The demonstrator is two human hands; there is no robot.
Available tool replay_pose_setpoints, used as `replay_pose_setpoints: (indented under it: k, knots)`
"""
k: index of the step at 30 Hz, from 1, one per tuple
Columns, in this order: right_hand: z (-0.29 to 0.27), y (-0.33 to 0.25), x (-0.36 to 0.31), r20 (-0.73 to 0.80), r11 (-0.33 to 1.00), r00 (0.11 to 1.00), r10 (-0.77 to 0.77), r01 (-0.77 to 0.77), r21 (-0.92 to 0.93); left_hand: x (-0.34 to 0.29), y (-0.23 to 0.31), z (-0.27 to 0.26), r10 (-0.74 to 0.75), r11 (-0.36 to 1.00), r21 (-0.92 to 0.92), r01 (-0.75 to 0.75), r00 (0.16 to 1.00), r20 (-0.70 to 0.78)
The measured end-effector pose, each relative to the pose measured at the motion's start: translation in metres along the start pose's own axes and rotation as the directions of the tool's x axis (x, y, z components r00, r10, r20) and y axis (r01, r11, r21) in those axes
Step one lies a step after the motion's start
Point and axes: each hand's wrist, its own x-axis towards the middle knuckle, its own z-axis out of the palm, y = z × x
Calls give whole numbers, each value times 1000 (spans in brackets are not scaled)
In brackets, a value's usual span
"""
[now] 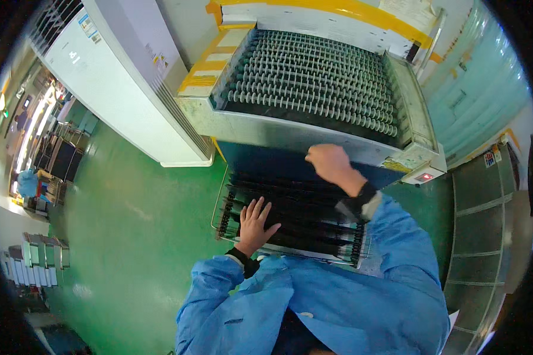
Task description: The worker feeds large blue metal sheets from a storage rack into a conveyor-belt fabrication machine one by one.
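Here, with the left hand [256, 222] spread flat on the dark slotted rack [290, 216] and the right hand [328, 161] curled at its far edge below the roller conveyor [314, 83], I'd steady the rack evenly.

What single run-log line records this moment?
left hand: flat on black slotted rack | right hand: at grey metal roller conveyor edge | floor: green

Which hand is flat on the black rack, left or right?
The left hand, fingers spread flat on the black slotted rack. The right hand is raised farther ahead, at the metal edge of the roller conveyor.
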Motion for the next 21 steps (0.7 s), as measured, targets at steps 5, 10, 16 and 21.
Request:
replay_pose_setpoints:
  k: [5,10,16,21]
  knots:
    - [-129,40,-4,-330,988,940,90,-42,151,2,6,-9,-25,994,108,27,999,-20]
    - [-196,77,-19,-379,366,619,688,155,918,7,14,0,-2,996,90,6,999,-49]
    - [-144,120,-13,56,-234,847,529,83,969,9,17,4,-42,992,119,43,999,-9]
    - [-18,183,7,-47,-24,842,538,71,997,11,19,5,-27,995,98,28,1000,-7]
